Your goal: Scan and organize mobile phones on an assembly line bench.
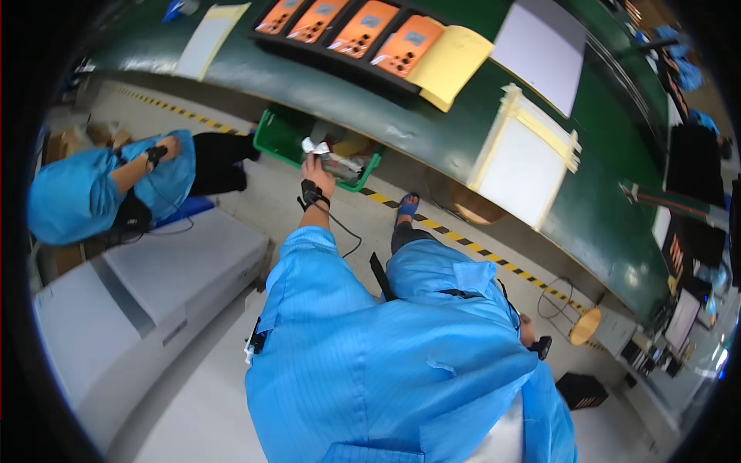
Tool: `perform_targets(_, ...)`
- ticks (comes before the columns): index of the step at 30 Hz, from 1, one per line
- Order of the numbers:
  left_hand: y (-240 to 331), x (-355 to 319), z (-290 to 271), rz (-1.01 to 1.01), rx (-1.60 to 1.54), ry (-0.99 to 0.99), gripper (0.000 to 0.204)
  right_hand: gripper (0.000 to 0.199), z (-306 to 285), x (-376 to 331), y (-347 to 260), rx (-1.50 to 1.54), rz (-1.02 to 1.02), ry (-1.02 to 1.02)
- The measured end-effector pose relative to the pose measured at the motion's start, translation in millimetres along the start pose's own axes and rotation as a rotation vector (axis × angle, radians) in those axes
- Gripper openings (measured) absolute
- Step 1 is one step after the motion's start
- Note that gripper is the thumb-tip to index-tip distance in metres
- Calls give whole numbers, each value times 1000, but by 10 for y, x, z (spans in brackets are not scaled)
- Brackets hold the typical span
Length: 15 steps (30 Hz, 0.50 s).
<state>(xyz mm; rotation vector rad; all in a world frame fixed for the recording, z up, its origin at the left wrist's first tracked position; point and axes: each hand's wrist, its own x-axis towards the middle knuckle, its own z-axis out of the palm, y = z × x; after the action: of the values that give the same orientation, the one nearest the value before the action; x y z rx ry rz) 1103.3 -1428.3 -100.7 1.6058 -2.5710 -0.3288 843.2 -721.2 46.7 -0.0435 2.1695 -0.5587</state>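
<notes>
Over green bin (279, 137) rim, left hand (317, 174) gripping crumpled wrapper (330, 158), right hand (528, 333) hidden, unclear.

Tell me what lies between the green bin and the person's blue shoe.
In the head view, between the green bin and the blue shoe lies bare grey floor crossed by a yellow-and-black striped tape line; nothing else sits there.

Four orange devices (340, 25) with grey screens lie in a row on the green desk (610, 193); a yellow paper sheet (450, 63) lies beside them.

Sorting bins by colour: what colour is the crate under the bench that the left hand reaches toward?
Green crate, clearest in the head view.
</notes>
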Motion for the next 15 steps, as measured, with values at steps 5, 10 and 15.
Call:
perform_targets(5,-100,-161,1472,291,543,-190,27,24,182,-251,239,385,287,16)
perform_targets(10,233,-439,2251,526,786,-387,30,26,834,-424,305,320,407,76)
perform_targets(15,1817,-790,2000,142,-475,-1417,25,31,1609,-614,1376,268,474,154)
